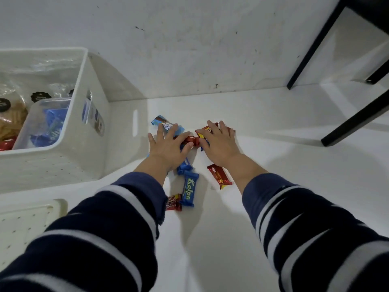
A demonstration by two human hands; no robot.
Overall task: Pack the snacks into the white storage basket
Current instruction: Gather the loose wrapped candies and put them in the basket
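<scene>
At the far left stands the white storage basket, which serves as the landmark here; inside it lie a clear plastic tub with blue wrappers in it, a clear bag of pale crisps with black round labels, and something red at its near left corner. Nearer the viewer than the basket, at the left edge, lies a white perforated lid. Everything rests on a white surface that looks like the floor, with a scuffed white wall behind. Just right of the basket's slotted handle lies a pale blue snack packet, its near end under the fingertips of the left hand. That hand lies flat, fingers spread and fairly straight, pressing down on a blue bar and touching a red wrapped sweet at its thumb side; it grips nothing. Nearer the viewer, right of the basket, a blue Kalpa bar lies beside a small red bar. Further right, the right hand also lies open, fingers spread over a red and yellow packet, pressing rather than pinching. Below its wrist lies another red bar. Both arms wear dark blue sleeves with white stripes. Farthest right of the basket stand black furniture legs.
</scene>
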